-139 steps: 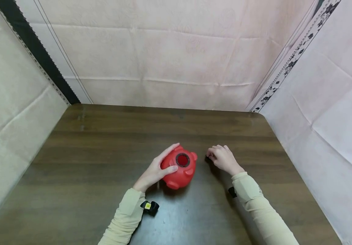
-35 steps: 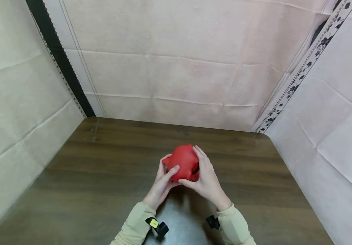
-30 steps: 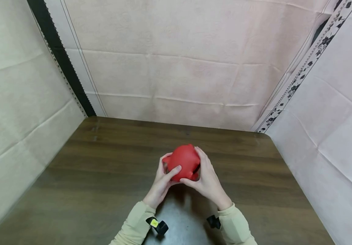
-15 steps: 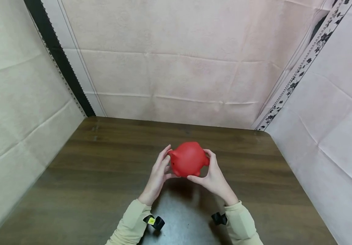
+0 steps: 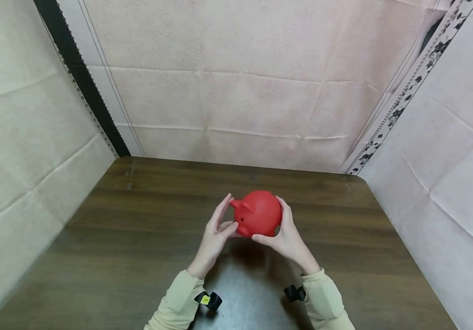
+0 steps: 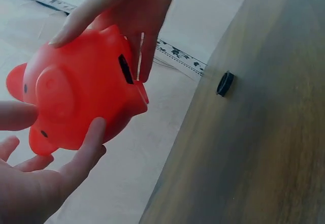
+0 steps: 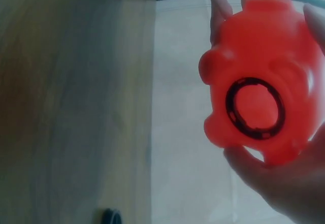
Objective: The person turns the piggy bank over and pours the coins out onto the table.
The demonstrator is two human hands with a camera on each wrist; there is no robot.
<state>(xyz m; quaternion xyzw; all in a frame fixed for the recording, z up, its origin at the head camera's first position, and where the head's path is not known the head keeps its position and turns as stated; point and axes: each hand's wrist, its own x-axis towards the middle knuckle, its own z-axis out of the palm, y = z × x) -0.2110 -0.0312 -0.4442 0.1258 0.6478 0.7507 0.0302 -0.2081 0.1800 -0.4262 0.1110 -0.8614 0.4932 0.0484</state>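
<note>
Pale, creased cloth hangings (image 5: 236, 96) with a faint pattern wall in the scene behind and on both sides. Between them lies the broad, dark brown, wood-grained worktop (image 5: 108, 256), and over it reach two cream sleeves (image 5: 178, 298).

The left hand (image 5: 211, 238) is loosely curved round the head end of the piggy bank, thumb by the snout and fingers spread along the far side. The right hand (image 5: 290, 238) grips the rear end more firmly, its thumb low on the near side and its fingers round the back.

The glossy red, rounded, pig-shaped piggy bank (image 5: 258, 213) is held between them, above the worktop, snout towards the left hand. It looks like thin, hollow plastic or vinyl, so it should be light (lighter than its plumpness suggests), fairly stiff and a little slippery. The best hold is probably a broad one round the body, rather than a pinch on an ear or foot.

A small black camera unit (image 5: 209, 300) is strapped at the left wrist. In the right wrist view, a black ring (image 7: 231, 111) frames the round opening in the bank's underside. A round black plastic cap (image 6: 225, 84) sits apart on the worktop. Smallest is the dark eye dot (image 5: 242, 219).
</note>
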